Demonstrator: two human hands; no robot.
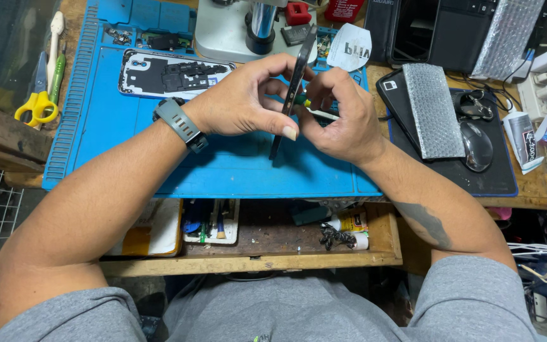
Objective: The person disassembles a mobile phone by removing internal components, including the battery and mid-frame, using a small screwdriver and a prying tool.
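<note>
The left hand [245,95] grasped a dark phone [294,88] on edge above the blue mat [121,120]; the right hand [340,114], at 3 o'clock, pinched probably a green-handled tool [301,100] (mostly hidden)

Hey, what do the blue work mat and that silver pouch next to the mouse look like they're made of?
Blue work mat: probably silicone or soft rubber, matte, with moulded ridges and small tray pockets along its edges. Silver pouch: looks like metallised plastic bubble wrap, shiny, with a regular dotted bubble texture. It lies partly on a dark phone, beside the mouse.
</note>
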